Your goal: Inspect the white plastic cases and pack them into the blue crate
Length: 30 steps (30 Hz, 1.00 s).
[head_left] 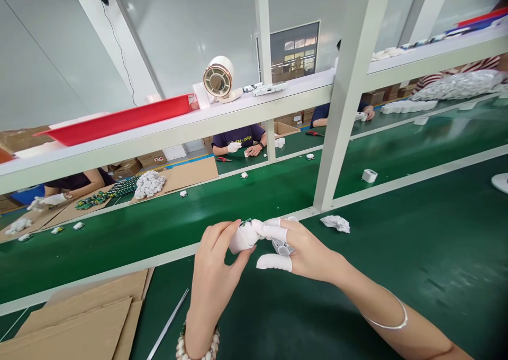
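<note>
My left hand [214, 267] and my right hand [305, 251] meet over the green table [416, 254], just in front of the white conveyor rail. Both pinch a small white plastic housing [243, 236] with a bit of green circuit board at its top. The left fingers curl round its left side. My right hand wears white finger cots on thumb and fingertips and grips the housing's right side; another small white part [283, 249] sits in that palm.
A crumpled white piece [335, 223] lies right of my hands. Cardboard sheets [79, 317] and a thin metal rod [169, 323] lie at lower left. White frame posts [345, 95] rise ahead. Small white parts [369, 176] ride the conveyor belt [159, 227]. Other people work across it.
</note>
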{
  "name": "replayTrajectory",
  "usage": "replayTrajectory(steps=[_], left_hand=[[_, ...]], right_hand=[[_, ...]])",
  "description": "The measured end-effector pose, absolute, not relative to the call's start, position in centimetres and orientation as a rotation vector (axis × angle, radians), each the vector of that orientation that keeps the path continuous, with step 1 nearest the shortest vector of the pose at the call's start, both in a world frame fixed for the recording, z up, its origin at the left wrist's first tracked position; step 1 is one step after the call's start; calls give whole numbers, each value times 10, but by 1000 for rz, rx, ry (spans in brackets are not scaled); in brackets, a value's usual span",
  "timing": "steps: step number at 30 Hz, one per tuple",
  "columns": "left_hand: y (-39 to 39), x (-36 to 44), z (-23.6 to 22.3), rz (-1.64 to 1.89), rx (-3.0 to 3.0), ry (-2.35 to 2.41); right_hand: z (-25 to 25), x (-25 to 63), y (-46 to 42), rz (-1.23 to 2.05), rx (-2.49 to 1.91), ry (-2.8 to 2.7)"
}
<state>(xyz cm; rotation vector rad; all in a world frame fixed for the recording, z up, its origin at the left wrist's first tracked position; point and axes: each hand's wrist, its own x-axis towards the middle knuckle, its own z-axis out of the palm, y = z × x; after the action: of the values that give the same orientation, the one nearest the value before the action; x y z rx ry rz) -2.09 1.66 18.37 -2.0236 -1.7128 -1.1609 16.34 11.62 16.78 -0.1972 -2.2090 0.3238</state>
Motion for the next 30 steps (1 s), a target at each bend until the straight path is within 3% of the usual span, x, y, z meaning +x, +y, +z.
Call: replayTrajectory(steps=[14,24,30], left_hand=[[17,-15,184,-1197,-1993,-1620],[14,-14,191,-1433,-2049,-1677],[12,-13,191,-1427,-2060,-1673]], right_hand=[[172,159,115,596,-161,-2342],[164,152,106,425,-110,-2106],[164,152,97,-35,-153,-2064]])
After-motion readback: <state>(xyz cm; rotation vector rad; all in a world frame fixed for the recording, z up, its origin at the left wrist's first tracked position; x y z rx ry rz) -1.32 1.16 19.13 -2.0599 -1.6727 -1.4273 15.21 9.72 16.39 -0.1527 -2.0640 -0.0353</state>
